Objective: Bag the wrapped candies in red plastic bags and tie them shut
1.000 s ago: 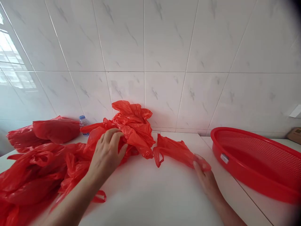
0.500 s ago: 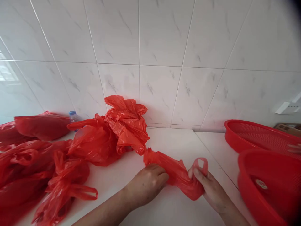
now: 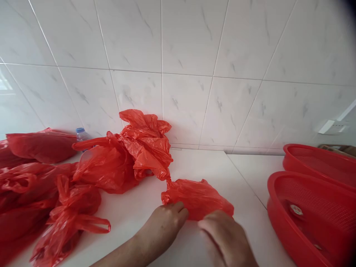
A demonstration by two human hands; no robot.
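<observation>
A thin red plastic bag (image 3: 200,196) lies loosely spread on the white tabletop (image 3: 194,163), its far left end touching a crumpled heap of red bags (image 3: 147,148). At the bag's near left edge, my left hand (image 3: 167,226) is closed, pinching the plastic. My right hand (image 3: 230,239) is curled just in front of the bag's near right part. Motion blurs it and its fingertips are hidden, so whether it grips the bag does not show.
Several red bags lie left, one tied with loop handles (image 3: 75,215). A bottle with a blue cap (image 3: 80,133) stands behind them. Two red plastic baskets (image 3: 274,196) (image 3: 289,159) are on the right. A tiled wall (image 3: 189,107) closes off the back.
My right hand has left the bag's handle loop at the right end and moved nearer and left. The bag has spread out flatter. The near basket has shifted left.
</observation>
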